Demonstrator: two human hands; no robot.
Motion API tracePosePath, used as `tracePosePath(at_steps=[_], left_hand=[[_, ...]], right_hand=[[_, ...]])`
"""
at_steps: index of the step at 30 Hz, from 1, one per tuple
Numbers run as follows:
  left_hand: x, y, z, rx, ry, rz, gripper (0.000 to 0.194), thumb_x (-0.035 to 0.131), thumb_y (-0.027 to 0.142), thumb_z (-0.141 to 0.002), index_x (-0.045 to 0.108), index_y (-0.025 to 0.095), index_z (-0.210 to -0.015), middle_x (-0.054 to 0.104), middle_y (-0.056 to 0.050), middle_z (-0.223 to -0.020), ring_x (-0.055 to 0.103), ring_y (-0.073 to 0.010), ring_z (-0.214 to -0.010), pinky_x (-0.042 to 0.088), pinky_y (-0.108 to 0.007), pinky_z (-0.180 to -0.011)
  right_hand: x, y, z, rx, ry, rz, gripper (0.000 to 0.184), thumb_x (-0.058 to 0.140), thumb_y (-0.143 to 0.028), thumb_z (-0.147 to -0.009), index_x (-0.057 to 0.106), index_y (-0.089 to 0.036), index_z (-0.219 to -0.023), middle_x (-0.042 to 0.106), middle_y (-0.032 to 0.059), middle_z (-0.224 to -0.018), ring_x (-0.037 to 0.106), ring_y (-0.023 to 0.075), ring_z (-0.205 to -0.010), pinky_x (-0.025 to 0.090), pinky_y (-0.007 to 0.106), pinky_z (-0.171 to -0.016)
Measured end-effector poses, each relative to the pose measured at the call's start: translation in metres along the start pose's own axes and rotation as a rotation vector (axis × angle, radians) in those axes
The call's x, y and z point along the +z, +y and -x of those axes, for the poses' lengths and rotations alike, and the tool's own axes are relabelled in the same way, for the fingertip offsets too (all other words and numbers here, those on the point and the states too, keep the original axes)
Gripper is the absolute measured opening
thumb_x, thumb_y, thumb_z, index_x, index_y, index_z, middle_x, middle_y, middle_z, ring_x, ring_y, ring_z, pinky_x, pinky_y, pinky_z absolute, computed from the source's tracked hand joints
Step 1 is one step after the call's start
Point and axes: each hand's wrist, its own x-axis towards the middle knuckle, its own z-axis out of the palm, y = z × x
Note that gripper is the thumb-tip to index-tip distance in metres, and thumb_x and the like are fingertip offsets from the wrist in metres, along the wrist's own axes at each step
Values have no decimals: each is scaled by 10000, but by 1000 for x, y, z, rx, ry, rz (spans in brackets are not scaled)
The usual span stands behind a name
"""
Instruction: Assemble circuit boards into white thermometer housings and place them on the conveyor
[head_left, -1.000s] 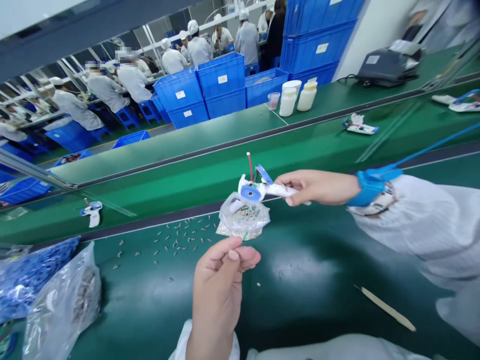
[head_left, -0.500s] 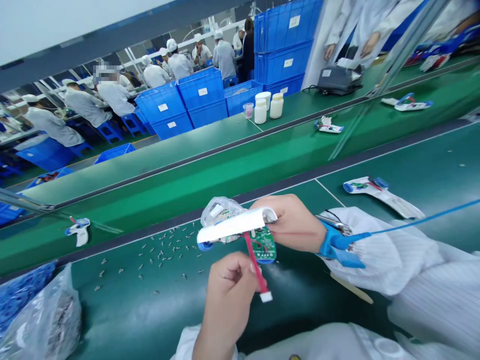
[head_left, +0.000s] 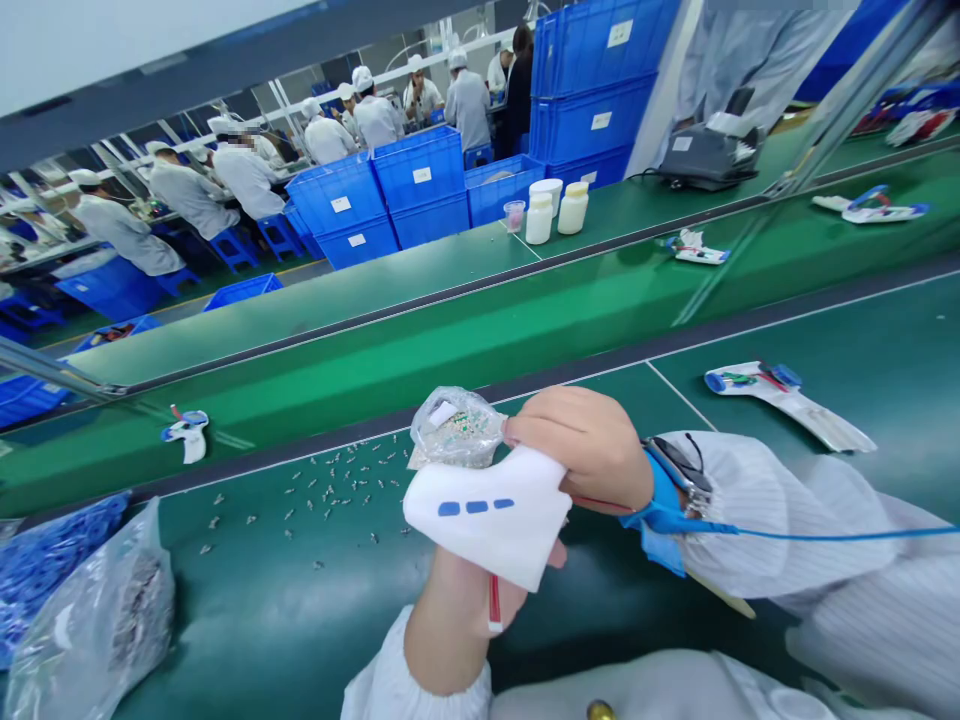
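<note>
My right hand [head_left: 585, 445] grips a white plastic housing [head_left: 491, 512] with three blue buttons on its outer face. It holds the housing just above the dark green bench mat [head_left: 315, 620]. My left hand [head_left: 457, 610] is beneath the housing, mostly hidden by it. A red wire with a white plug [head_left: 495, 605] hangs down across my left palm. The left fingers do not show. A small clear bag of parts [head_left: 456, 427] lies just behind the housing. A blue wrist strap [head_left: 660, 505] with a blue cord circles my right wrist.
Several tiny metal parts [head_left: 330, 485] lie scattered on the mat. Two plastic bags [head_left: 90, 620] sit at the left. Another open white housing [head_left: 780, 395] lies at the right. More units ride the green conveyor [head_left: 450, 340]. Blue crates [head_left: 420, 185], white bottles [head_left: 555, 210] and workers in white stand beyond.
My right hand has turned the housing over: its open side with the green circuit board faced me, now the outer face with blue buttons does. My left hand has slipped beneath it.
</note>
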Motion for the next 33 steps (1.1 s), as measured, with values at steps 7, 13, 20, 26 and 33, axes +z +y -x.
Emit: tracePosePath(at_steps=[7,13,20,26,33], left_hand=[[-9,9,-5,348,344,-210,305,832,377,-614,741,141,-784,736,-53,-704,674,-138,-616,539,-193,-544],[-18,16,1,508,493,-305,329,823,293,-643,697,165,-918,745,-14,-763,679,-103,-602,492,-145,-511],[-17,13,12,620,466,-637,286,756,206,-731,626,222,-985,741,-14,-897,724,-133,-743,534,-158,-585],[-2,8,20,600,481,-748,272,730,252,-744,596,217,-978,706,-20,-843,711,-160,-714,503,-174,-511],[-2,10,19,653,583,-938,234,708,201,-718,652,220,-944,732,-21,-883,700,-167,-779,512,-231,-643]], right_hand=[[8,-9,19,660,-368,-319,246,494,-166,-785,586,-173,-1012,679,42,-881,621,170,-766,472,267,-678],[11,-35,41,947,-621,-806,216,543,-182,-756,566,-167,-970,622,19,-834,585,160,-757,504,288,-710],[-2,-27,8,761,-300,-599,321,570,-252,-795,579,-156,-1101,626,102,-1032,593,198,-975,475,348,-883],[4,-35,-20,722,-387,-671,68,591,-190,-762,646,-156,-739,642,11,-739,576,107,-689,452,217,-652],[8,-33,-21,909,-465,-766,98,602,-203,-721,639,-150,-648,608,-13,-621,534,87,-593,425,189,-571]])
